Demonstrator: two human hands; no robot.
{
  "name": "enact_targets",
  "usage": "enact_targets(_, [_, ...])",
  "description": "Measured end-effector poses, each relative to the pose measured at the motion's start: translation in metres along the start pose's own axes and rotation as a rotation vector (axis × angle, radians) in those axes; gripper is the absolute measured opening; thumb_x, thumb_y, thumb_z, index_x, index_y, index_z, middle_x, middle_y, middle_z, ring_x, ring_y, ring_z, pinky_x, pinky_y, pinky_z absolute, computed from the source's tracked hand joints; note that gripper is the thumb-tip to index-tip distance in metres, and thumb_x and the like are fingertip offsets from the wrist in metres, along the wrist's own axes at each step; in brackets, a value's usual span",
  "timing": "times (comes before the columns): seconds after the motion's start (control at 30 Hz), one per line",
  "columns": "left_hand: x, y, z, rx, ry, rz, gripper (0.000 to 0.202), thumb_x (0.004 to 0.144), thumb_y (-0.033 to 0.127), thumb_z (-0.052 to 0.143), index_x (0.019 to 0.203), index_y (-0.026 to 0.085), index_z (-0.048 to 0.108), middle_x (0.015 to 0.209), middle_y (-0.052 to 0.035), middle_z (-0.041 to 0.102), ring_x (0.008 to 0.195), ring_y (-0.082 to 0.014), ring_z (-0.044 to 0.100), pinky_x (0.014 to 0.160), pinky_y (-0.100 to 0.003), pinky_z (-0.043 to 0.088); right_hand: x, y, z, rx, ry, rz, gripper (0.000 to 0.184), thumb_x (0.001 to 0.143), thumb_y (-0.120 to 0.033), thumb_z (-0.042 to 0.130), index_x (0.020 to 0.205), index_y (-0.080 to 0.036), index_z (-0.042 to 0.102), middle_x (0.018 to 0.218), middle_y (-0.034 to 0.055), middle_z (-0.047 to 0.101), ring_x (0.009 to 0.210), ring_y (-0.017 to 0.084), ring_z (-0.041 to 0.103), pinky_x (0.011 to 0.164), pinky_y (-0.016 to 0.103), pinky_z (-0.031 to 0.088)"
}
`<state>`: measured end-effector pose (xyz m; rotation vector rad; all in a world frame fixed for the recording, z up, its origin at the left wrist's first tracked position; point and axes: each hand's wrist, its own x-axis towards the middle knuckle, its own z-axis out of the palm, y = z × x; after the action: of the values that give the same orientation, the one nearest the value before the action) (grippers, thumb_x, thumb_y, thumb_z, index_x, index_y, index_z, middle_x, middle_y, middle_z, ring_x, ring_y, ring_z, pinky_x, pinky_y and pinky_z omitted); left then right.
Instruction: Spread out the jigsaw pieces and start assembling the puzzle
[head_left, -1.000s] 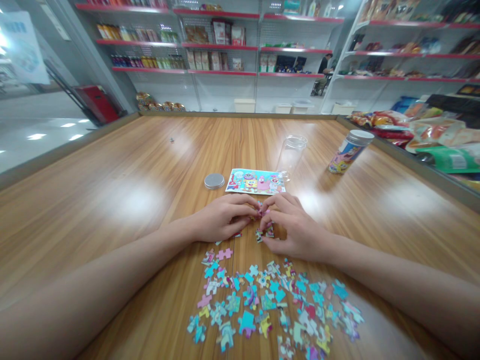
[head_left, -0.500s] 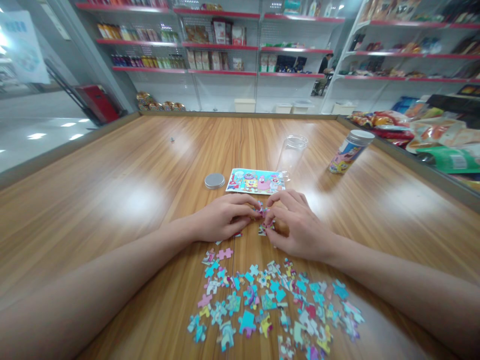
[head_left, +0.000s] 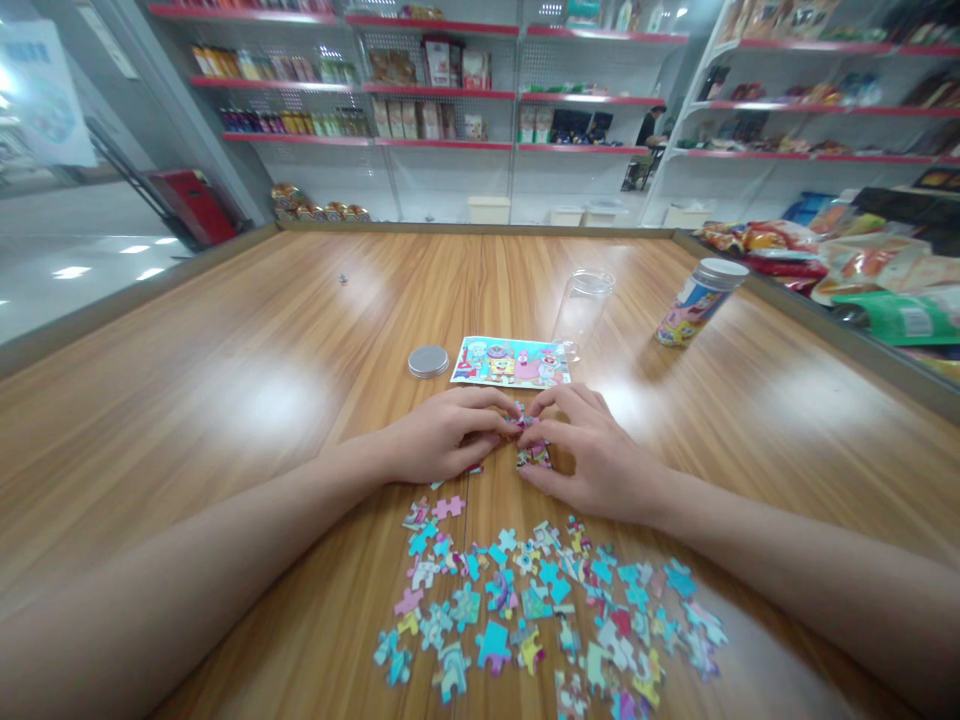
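In the head view, a small cluster of joined jigsaw puzzle pieces (head_left: 534, 456) lies on the wooden table between my hands. My left hand (head_left: 450, 432) rests at its left side, fingertips closed on the edge of the pieces. From the right, my right hand (head_left: 583, 452) bends its fingers over the same cluster and grips it, partly hiding it. A bit of another piece (head_left: 475, 469) shows below my left hand. Nearer to me are many loose pieces (head_left: 493, 642), blue, pink, yellow and white. Just beyond my hands lies a cartoon picture card (head_left: 510, 363).
A round silver lid (head_left: 428, 361) is left of the card. Behind the card stands a clear plastic jar (head_left: 584, 312), and a cartoon-printed canister (head_left: 697, 303) is farther right. Packaged snacks (head_left: 892, 265) line the right side. Stocked shelves (head_left: 442, 90) cover the back wall.
My right hand's fingers have shifted slightly left over the cluster, showing more of its lower right part. My left hand stays nearly still.
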<state>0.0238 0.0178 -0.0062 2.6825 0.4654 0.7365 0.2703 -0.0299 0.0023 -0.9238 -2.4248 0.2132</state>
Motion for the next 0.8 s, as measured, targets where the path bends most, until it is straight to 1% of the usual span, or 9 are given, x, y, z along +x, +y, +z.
enact_targets(0.23, [-0.0009, -0.0010, 0.0003, 0.010, -0.013, -0.009, 0.028, 0.094, 0.014, 0.056, 0.117, 0.019, 0.070, 0.124, -0.0129, 0.064, 0.114, -0.0223, 0.063, 0.100, -0.040, 0.054, 0.0021, 0.0026, 0.0013, 0.057, -0.029, 0.006, 0.015, 0.084, -0.028, 0.074, 0.096, -0.020, 0.068, 0.113, 0.0084, 0.058, 0.114, 0.025, 0.052, 0.101, 0.044, 0.040])
enact_targets(0.33, [-0.0009, -0.0006, 0.0003, 0.008, -0.012, -0.004, 0.028, 0.094, 0.013, 0.055, 0.117, 0.018, 0.069, 0.124, -0.0129, 0.065, 0.114, -0.0222, 0.063, 0.100, -0.040, 0.054, 0.0010, 0.0034, 0.0016, 0.036, -0.010, 0.035, 0.019, 0.082, -0.031, 0.075, 0.097, -0.021, 0.068, 0.112, 0.0079, 0.059, 0.113, 0.025, 0.052, 0.100, 0.045, 0.040])
enact_targets(0.43, [-0.0010, -0.0006, 0.0004, 0.001, -0.019, -0.004, 0.029, 0.094, 0.013, 0.055, 0.119, 0.018, 0.069, 0.124, -0.0127, 0.064, 0.115, -0.0221, 0.063, 0.101, -0.041, 0.054, 0.0000, 0.0045, 0.0005, -0.004, 0.003, 0.055, 0.020, 0.082, -0.035, 0.076, 0.094, -0.021, 0.068, 0.112, 0.0076, 0.059, 0.113, 0.026, 0.052, 0.100, 0.046, 0.039])
enact_targets(0.5, [-0.0011, -0.0010, 0.0004, -0.002, -0.025, -0.010, 0.029, 0.094, 0.012, 0.055, 0.119, 0.018, 0.069, 0.125, -0.0126, 0.064, 0.115, -0.0222, 0.062, 0.102, -0.041, 0.053, 0.0001, 0.0044, -0.0006, -0.013, -0.005, 0.040, 0.017, 0.084, -0.034, 0.074, 0.093, -0.021, 0.069, 0.114, 0.0077, 0.059, 0.116, 0.026, 0.051, 0.102, 0.046, 0.038])
enact_targets(0.67, [-0.0009, -0.0017, 0.0008, -0.013, -0.032, -0.010, 0.026, 0.094, 0.012, 0.054, 0.115, 0.018, 0.069, 0.126, -0.0121, 0.063, 0.116, -0.0224, 0.062, 0.103, -0.042, 0.052, 0.0015, 0.0010, -0.0015, 0.024, -0.016, -0.031, 0.007, 0.089, -0.027, 0.069, 0.091, -0.020, 0.070, 0.116, 0.0087, 0.058, 0.118, 0.025, 0.051, 0.104, 0.044, 0.038])
enact_targets(0.8, [-0.0002, -0.0007, 0.0007, -0.021, -0.027, -0.008, 0.026, 0.094, 0.012, 0.055, 0.116, 0.018, 0.068, 0.126, -0.0122, 0.064, 0.116, -0.0219, 0.062, 0.102, -0.041, 0.052, 0.0007, 0.0010, -0.0010, 0.020, -0.010, -0.012, 0.011, 0.087, -0.029, 0.070, 0.093, -0.020, 0.069, 0.114, 0.0090, 0.059, 0.116, 0.025, 0.052, 0.102, 0.045, 0.039])
